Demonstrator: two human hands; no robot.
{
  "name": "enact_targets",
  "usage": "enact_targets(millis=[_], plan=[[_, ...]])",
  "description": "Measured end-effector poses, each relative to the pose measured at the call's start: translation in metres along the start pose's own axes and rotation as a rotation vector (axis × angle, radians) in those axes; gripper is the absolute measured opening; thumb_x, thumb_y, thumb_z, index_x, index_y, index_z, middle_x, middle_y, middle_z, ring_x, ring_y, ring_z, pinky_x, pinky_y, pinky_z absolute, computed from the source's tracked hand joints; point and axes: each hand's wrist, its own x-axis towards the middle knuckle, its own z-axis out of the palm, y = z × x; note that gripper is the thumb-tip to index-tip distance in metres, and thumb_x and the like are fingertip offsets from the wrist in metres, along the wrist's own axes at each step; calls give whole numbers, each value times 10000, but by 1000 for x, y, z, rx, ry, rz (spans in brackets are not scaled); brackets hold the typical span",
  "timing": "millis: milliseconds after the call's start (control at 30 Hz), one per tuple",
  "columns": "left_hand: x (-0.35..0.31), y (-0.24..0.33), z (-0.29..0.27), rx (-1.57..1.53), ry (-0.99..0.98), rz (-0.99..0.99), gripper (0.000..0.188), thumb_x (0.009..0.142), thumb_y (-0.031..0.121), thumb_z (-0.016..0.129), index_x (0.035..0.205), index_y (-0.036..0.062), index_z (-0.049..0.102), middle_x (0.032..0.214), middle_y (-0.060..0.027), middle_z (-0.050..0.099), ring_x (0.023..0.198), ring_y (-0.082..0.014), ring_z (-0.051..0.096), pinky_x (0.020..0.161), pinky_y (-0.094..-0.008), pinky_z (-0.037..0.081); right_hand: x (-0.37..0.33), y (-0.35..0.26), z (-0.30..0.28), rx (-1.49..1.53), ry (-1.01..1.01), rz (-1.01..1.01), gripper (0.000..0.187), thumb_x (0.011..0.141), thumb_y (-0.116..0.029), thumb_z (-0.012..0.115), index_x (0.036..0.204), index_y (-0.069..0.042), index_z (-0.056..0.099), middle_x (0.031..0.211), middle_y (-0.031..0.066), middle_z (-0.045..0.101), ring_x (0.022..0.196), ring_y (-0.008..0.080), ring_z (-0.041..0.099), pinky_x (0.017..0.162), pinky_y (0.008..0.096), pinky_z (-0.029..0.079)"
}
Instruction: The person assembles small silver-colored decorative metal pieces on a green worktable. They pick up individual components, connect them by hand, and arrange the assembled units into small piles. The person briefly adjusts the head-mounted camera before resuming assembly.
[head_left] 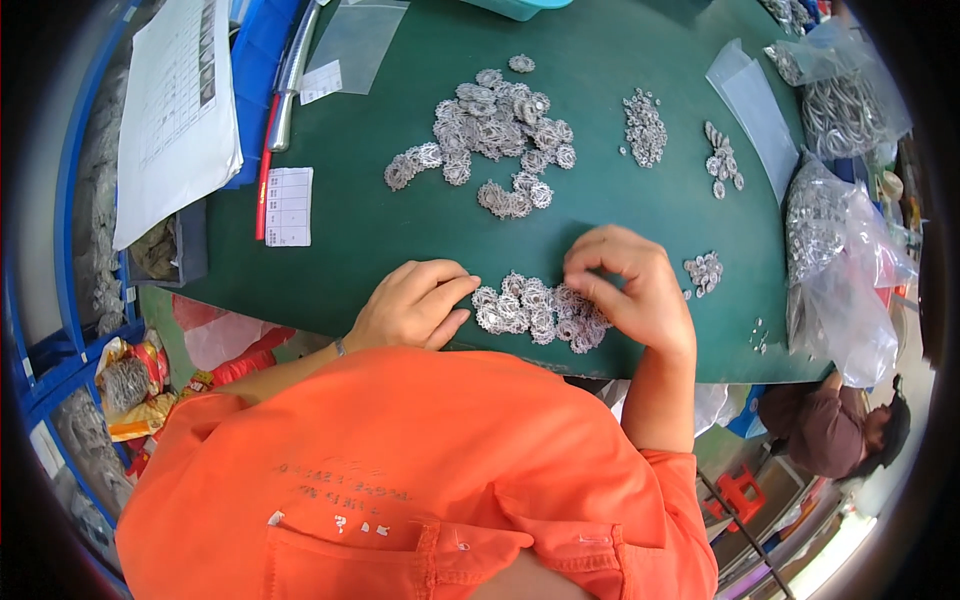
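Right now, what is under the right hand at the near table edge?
The right hand rests curled over the right end of a row of small silvery ring-shaped parts on the green table. Parts beneath the palm and what the fingertips pinch are hidden.

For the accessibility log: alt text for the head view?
Both hands rest on a green table at a cluster of small silvery metal pieces, left hand beside it, right hand fingering it. More piles lie beyond, bagged parts at right.
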Motion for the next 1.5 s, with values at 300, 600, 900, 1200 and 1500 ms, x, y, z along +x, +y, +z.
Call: enact_targets(millis=[300, 600, 900, 1200, 1500], plan=[[-1, -5, 2, -33, -29, 8, 404, 753, 32, 758, 1140, 13, 646, 1110, -116, 597, 959, -297, 604, 815, -390, 517, 41, 2, 25, -82, 317, 99, 184, 814, -15, 694, 994, 3, 661, 873, 150, 635, 787, 318, 641, 727, 389, 528], [1, 1, -2, -18, -27, -22, 390, 753, 3, 737, 1132, 14, 645, 1100, -95, 596, 927, -272, 607, 797, -380, 526, 12, 17, -8, -185, 354, 320, 93, 864, -19, 667, 939, 29, 697, 778, 119, 657, 673, 228, 664, 621, 337, 517], [2, 1, -1, -11, -22, -16, 395, 745, 1, 747, 1127, 17, 647, 1093, -94, 600, 925, -275, 614, 789, -376, 529, 17, 18, 22, -159, 495, 189, 83, 833, -48, 718, 900, -4, 696, 865, 113, 634, 800, 255, 599, 694, 340, 490], [0, 1, 0, 2, -33, -33, 386, 764, 25, 747, 1137, 26, 646, 1099, -88, 598, 942, -272, 608, 804, -376, 520, 10, 19, -2, -220, 328, -19, 227, 794, 41, 696, 1015, -7, 678, 947, 124, 650, 811, 299, 650, 720, 363, 532], [0, 3, 0, 5, -37, -33, 376, 775, 37, 741, 1139, 29, 644, 1103, -86, 598, 941, -269, 605, 802, -376, 514, 7, 37, 12, -205, 649, 120, 140, 865, 66, 607, 994, 23, 640, 909, 148, 655, 815, 259, 667, 726, 325, 534]])
